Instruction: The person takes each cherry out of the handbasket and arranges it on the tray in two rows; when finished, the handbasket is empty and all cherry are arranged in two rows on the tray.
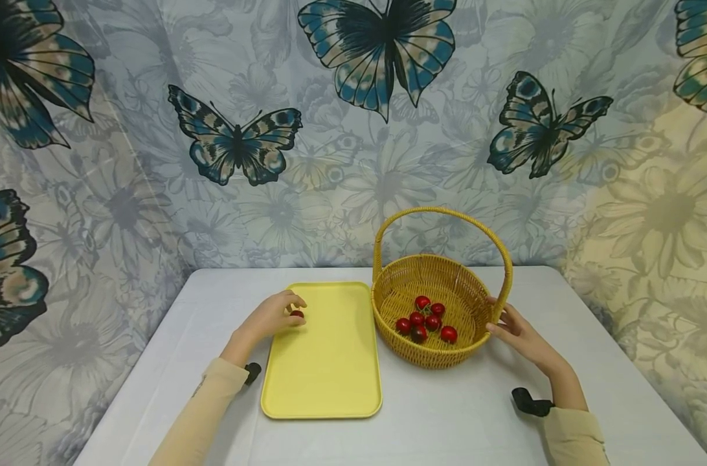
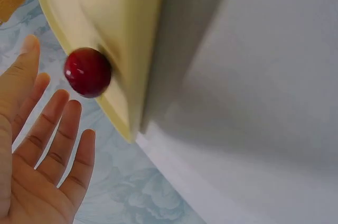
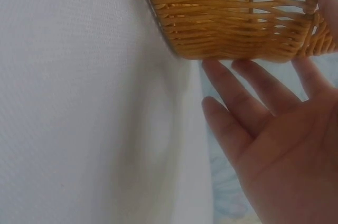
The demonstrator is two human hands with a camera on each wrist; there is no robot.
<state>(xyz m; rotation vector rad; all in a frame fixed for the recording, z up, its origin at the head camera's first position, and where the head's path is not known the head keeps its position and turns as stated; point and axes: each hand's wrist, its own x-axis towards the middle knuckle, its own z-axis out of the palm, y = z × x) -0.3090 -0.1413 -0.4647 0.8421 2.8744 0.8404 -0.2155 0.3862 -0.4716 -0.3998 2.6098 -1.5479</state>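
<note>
On the yellow tray [image 1: 324, 362], near its far left corner, lies a dark red cherry [image 2: 87, 72]. My left hand [image 1: 272, 315] is around it with fingers spread. In the left wrist view a gap shows between the fingertips and the cherry. To the right of the tray stands a wicker basket [image 1: 429, 356] with a tall arched handle. Several red cherries [image 1: 448, 334] lie in it. My right hand [image 1: 519, 333] holds the basket's right side at the foot of the handle, thumb at the rim. Other fingers touch the outer wall in the right wrist view.
A white cloth covers the table [image 1: 447, 414]. Behind it hangs a fabric backdrop [image 1: 342, 168] with butterflies and flowers. A black strap-on camera [image 1: 531, 402] sits at the right wrist, another black camera [image 1: 252, 373] at the left.
</note>
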